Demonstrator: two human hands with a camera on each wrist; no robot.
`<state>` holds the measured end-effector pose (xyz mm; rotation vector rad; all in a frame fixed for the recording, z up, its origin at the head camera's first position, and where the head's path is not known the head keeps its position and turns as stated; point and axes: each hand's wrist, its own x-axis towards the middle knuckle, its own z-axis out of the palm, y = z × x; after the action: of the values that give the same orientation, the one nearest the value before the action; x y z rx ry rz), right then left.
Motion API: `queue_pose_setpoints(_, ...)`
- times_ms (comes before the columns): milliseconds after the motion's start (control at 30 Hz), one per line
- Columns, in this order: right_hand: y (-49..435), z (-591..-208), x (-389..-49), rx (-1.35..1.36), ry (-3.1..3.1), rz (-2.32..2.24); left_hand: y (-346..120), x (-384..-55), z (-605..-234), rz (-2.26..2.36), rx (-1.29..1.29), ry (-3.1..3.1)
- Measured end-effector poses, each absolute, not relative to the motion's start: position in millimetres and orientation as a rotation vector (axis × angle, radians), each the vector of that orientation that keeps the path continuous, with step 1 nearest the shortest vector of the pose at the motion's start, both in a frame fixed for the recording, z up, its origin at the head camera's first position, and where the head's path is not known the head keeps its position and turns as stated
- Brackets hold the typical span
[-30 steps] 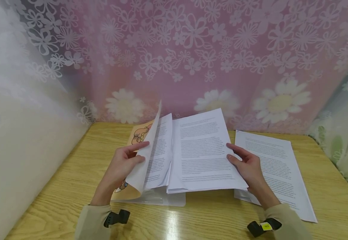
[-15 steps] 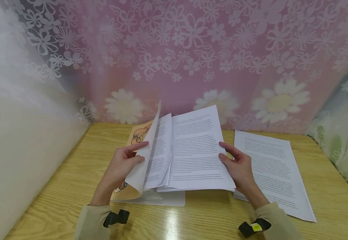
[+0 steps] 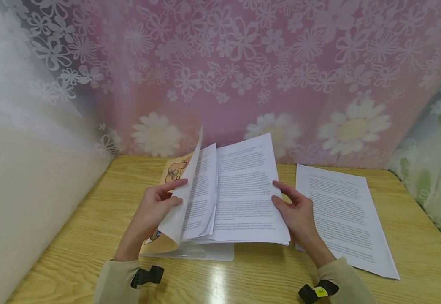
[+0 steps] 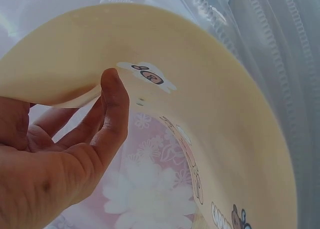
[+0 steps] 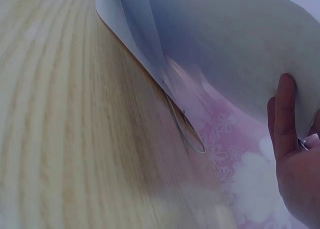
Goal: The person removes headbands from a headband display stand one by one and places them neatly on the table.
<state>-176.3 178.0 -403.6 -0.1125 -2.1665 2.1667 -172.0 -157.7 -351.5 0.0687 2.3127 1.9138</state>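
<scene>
My left hand (image 3: pixel 155 215) pinches the raised front cover (image 3: pixel 194 190) of a folder between thumb and fingers. That cover is pale yellow with cartoon figures outside and white inside; in the left wrist view the yellow side (image 4: pixel 225 99) bends in a wide curve past the hand (image 4: pixel 75 159). Printed sheets (image 3: pixel 201 190) lie just inside it. By the right edge, my right hand (image 3: pixel 300 215) grips a tilted stack of printed paper (image 3: pixel 247 190), thumb in front. Fingers of the right hand (image 5: pixel 295 154) lie behind the stack (image 5: pixel 225 49) in the right wrist view.
Another printed sheet (image 3: pixel 342 215) lies on the wooden table (image 3: pixel 258 278) at the right. A clear plastic edge of the folder (image 3: pixel 220 252) shows below the papers, and ribbed plastic pockets (image 4: pixel 265 54) appear in the left wrist view. A flowered curtain (image 3: pixel 220 84) hangs behind.
My right hand has moved left with the paper stack, whose left edge now overlaps the sheets inside the folder more. My left hand keeps its place on the cover.
</scene>
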Motion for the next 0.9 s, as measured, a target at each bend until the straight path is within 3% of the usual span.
queue_pose_setpoints(900, 162.9, -409.8, -182.3, -0.029, -2.092, 2.246, -154.9, -169.6, -350.8, 1.887, 0.073, 2.346)
